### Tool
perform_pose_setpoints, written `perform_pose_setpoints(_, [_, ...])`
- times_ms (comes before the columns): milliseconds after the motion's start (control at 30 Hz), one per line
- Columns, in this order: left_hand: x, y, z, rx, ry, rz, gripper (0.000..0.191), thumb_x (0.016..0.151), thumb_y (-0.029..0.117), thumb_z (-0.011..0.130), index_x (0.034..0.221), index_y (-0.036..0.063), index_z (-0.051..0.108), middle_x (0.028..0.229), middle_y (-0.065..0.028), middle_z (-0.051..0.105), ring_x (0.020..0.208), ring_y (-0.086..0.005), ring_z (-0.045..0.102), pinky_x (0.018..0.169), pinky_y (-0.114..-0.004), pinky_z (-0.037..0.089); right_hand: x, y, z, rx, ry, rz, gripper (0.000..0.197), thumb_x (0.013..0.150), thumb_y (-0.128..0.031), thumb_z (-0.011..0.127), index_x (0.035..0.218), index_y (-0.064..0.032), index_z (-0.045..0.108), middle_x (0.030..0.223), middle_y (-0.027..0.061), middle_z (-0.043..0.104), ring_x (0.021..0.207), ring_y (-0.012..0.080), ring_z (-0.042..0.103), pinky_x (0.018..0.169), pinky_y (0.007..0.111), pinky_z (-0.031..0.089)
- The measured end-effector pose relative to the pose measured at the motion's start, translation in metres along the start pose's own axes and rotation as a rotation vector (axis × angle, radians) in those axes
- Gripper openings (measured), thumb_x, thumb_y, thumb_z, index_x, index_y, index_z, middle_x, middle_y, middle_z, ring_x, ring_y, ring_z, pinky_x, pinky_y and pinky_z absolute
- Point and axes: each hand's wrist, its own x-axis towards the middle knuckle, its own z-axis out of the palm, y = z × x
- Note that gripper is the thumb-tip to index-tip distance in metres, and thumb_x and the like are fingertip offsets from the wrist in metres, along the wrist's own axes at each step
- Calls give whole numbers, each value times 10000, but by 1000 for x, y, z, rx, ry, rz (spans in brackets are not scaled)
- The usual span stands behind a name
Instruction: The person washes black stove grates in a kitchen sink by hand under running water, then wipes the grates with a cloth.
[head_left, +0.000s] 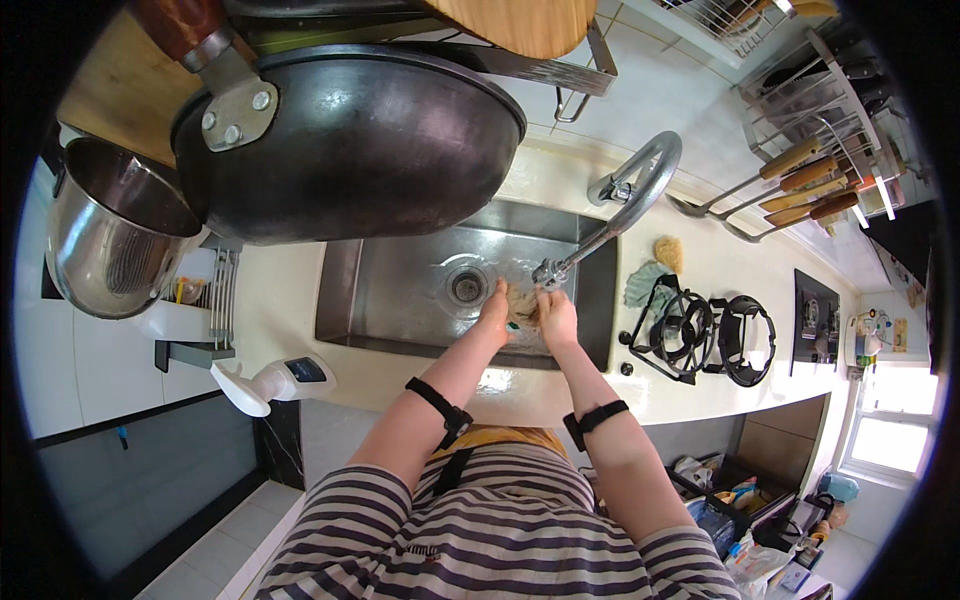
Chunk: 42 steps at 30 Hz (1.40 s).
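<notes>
Both my hands are low in the stainless steel sink (397, 300), beneath the spout of the chrome gooseneck faucet (664, 172). Between them is a wet, crumpled beige cloth (520, 301); blur and water hide its exact shape. My left hand (493, 313) grips its left side, thumb side up, just right of the drain (466, 286). On the other side, my right hand (557, 319) has its fingers curled on the cloth, close by the faucet head. A small green bit shows near my left palm. Water appears to run over the cloth and spread on the sink floor.
A large black wok (352, 142) overhangs the sink's back left. Black pan supports (679, 330), a green cloth (646, 285) and a yellow sponge (668, 253) lie right on the counter. A white spray bottle (304, 377) lies front left. A steel pot (112, 240) is farther left.
</notes>
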Motion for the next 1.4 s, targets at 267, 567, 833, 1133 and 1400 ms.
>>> perform_pose_setpoints(267, [50, -25, -32, 4, -265, -31, 253, 697, 153, 437, 924, 43, 415, 839, -65, 472, 763, -197, 464, 623, -346, 390, -32, 16, 1, -104, -71, -553, 190, 648, -135, 512, 827, -74, 534, 788, 95, 498, 743, 243, 479, 664, 304, 372])
perform_pose_setpoints(567, [-6, 3, -12, 557, -171, 374, 315, 586, -51, 383, 877, 31, 472, 768, -68, 505, 712, -162, 488, 609, -247, 383, 3, 24, 8, 112, 48, -354, 239, 574, -129, 577, 775, -13, 518, 902, 184, 420, 801, 310, 439, 700, 332, 366])
perform_pose_setpoints(833, [33, 6, -36, 774, 424, 897, 363, 574, 17, 483, 933, 9, 433, 838, -152, 500, 817, -281, 460, 721, -315, 353, 21, 21, 5, 616, -358, 225, 235, 610, -124, 548, 818, -36, 485, 667, 37, 494, 587, 140, 477, 530, 245, 371])
perform_pose_setpoints(1133, [-19, 0, -20, 520, -342, 404, 282, 728, 315, 389, 828, 72, 492, 771, -75, 528, 717, -223, 509, 601, -330, 396, -3, 11, 0, 765, -459, 158, 307, 621, -32, 530, 913, -23, 436, 790, 45, 505, 677, 119, 489, 606, 223, 400])
perform_pose_setpoints(1400, [6, 0, -5, -149, -332, -83, 197, 759, 168, 374, 846, 13, 460, 804, -75, 508, 750, -183, 499, 669, -290, 410, -7, 8, -19, 152, -418, -99, 304, 583, -29, 530, 876, 2, 456, 743, 59, 514, 690, 127, 488, 636, 226, 391])
